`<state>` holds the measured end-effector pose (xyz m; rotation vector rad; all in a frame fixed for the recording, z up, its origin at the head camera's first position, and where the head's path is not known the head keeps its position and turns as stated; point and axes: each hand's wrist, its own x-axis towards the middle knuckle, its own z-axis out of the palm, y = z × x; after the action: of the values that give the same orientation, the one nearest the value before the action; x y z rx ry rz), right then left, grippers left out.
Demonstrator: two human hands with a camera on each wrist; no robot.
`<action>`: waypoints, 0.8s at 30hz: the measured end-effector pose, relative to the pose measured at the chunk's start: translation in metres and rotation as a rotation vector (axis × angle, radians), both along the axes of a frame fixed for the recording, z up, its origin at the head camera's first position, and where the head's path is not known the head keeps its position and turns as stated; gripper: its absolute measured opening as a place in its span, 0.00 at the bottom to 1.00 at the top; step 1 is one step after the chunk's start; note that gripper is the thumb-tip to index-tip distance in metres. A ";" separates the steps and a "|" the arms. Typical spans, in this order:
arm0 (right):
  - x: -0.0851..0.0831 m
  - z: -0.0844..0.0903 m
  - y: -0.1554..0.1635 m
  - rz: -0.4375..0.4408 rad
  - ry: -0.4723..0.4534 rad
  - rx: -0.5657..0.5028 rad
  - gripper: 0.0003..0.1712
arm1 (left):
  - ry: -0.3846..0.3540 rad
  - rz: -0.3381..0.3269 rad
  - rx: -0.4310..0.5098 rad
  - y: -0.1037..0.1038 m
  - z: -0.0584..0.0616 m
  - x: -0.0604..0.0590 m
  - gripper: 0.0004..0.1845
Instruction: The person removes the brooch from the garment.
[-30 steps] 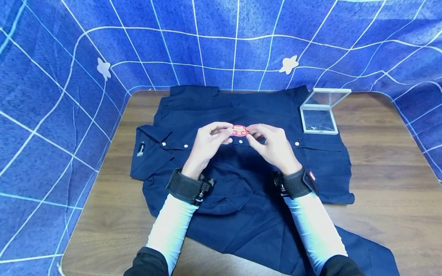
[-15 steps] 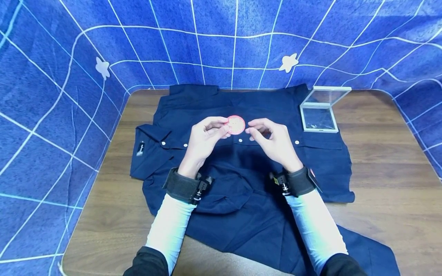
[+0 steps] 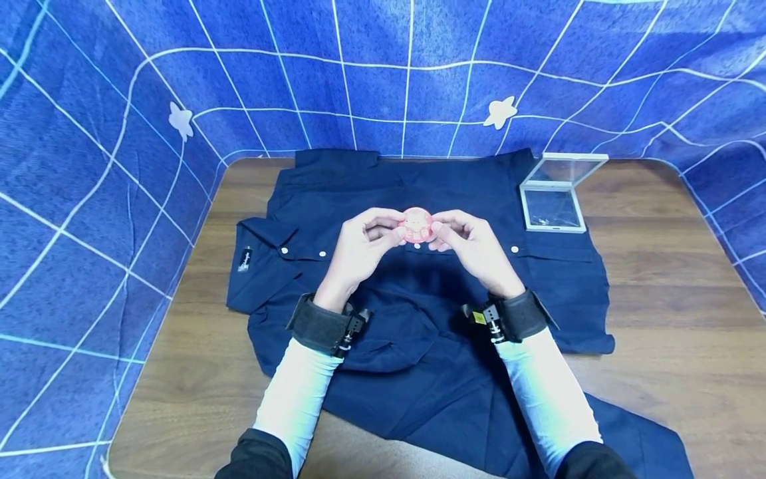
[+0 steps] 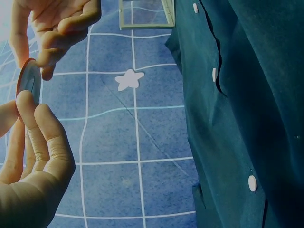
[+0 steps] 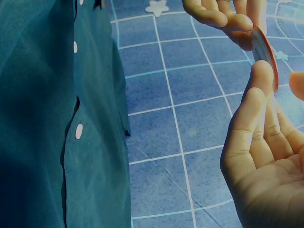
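Half a second ago only my left hand (image 3: 359, 249) held the round badge (image 3: 417, 226) at frame centre above the shirt (image 3: 419, 346); now my right hand (image 3: 473, 253) pinches its other edge too, steadying it between both hands.

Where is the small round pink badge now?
In the head view, the small round pink badge is centre, pinched between both hands above the dark navy shirt.
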<state>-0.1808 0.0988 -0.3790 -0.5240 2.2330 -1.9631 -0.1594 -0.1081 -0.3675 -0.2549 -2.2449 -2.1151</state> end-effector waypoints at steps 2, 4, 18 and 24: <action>-0.001 -0.002 0.000 0.009 -0.007 -0.002 0.15 | 0.003 0.003 -0.010 0.000 -0.001 0.000 0.13; -0.002 -0.004 0.000 0.011 -0.014 -0.001 0.15 | 0.010 0.004 -0.020 -0.001 -0.002 -0.001 0.13; -0.004 -0.008 0.001 -0.001 -0.040 -0.038 0.14 | 0.013 -0.037 -0.011 0.003 -0.001 0.000 0.16; -0.007 -0.006 0.004 -0.007 -0.051 -0.050 0.15 | -0.041 -0.051 -0.060 -0.001 -0.004 -0.001 0.19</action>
<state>-0.1877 0.1026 -0.3848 -0.4671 2.1633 -2.0166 -0.1609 -0.1086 -0.3717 -0.2763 -2.3525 -2.0976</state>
